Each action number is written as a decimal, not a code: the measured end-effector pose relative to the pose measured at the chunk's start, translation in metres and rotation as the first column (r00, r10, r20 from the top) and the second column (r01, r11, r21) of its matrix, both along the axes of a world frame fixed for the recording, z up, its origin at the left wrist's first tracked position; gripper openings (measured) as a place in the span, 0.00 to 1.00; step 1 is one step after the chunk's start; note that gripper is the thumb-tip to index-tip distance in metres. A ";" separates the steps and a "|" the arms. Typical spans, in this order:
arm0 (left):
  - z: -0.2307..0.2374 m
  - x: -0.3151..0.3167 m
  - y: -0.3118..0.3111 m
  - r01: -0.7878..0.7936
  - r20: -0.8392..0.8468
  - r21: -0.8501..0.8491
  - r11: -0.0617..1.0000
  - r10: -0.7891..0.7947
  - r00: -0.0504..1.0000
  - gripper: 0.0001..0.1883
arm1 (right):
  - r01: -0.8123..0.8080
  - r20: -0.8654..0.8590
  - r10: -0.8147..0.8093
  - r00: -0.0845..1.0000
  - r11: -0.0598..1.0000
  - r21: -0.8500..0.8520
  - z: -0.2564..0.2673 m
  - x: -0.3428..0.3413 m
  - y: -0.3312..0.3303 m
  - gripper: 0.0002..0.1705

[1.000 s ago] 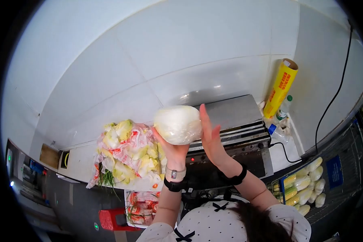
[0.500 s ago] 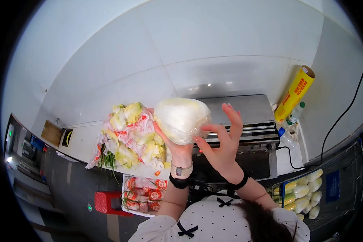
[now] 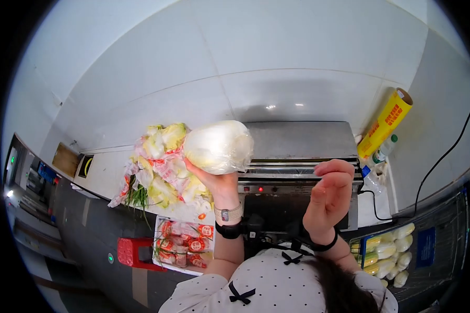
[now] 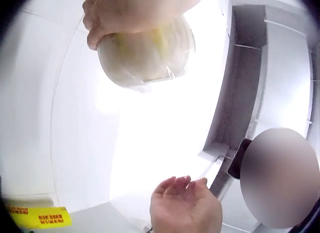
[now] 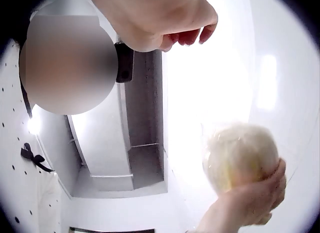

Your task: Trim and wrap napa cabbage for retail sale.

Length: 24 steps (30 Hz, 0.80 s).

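Observation:
A pale Chinese cabbage [image 3: 220, 146], wrapped in clear film, is held up in front of the wall by my left hand [image 3: 219, 185]. In the right wrist view that hand's fingers curl round the underside of the cabbage [image 5: 242, 150]. Shiny loose film shows at the cabbage's right end. My right hand [image 3: 330, 198] hovers to the right, apart from the cabbage, with its fingers loosely bent. Nothing shows in that palm in the left wrist view.
Behind the hands stands a metal wrapping machine [image 3: 303, 141] with a lit red light. Loose cabbage leaves [image 3: 162, 193] and plastic bags lie left. A box of red-printed packs [image 3: 185, 242] stands below, near a red stool [image 3: 128, 252]. At right are a yellow film roll [image 3: 385, 124] and a cabbage basket [image 3: 368, 249].
My right hand has come away from the cabbage and moved right, its fingers bending. The left hand has turned the cabbage and shifted it slightly left and up in view.

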<state>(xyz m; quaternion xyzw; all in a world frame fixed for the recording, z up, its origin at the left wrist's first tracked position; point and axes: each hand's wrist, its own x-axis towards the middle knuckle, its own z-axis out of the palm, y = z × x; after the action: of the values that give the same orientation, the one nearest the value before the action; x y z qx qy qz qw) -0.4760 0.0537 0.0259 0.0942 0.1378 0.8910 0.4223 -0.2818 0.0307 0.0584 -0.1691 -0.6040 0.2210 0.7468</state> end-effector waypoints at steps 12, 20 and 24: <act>0.009 0.004 -0.017 -0.097 -0.118 0.187 0.978 0.120 0.986 0.35 | -0.086 0.538 0.126 0.833 0.991 -0.099 -0.002 -0.042 0.017 0.10; 0.003 0.002 -0.021 -0.072 -0.084 0.271 0.960 0.098 0.992 0.36 | -0.464 -0.065 0.513 0.856 0.706 -0.535 -0.016 -0.050 0.020 0.05; 0.003 0.004 -0.019 -0.067 -0.071 0.262 0.963 0.089 0.993 0.36 | -0.626 -0.302 0.566 0.767 0.556 -0.547 -0.008 -0.042 0.017 0.06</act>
<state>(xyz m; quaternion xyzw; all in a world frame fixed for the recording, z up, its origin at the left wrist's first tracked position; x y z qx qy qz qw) -0.4721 0.0348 0.0289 0.1798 0.0411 0.9126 0.3649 -0.3234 0.0475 0.0508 -0.1794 -0.4827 0.6530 0.5553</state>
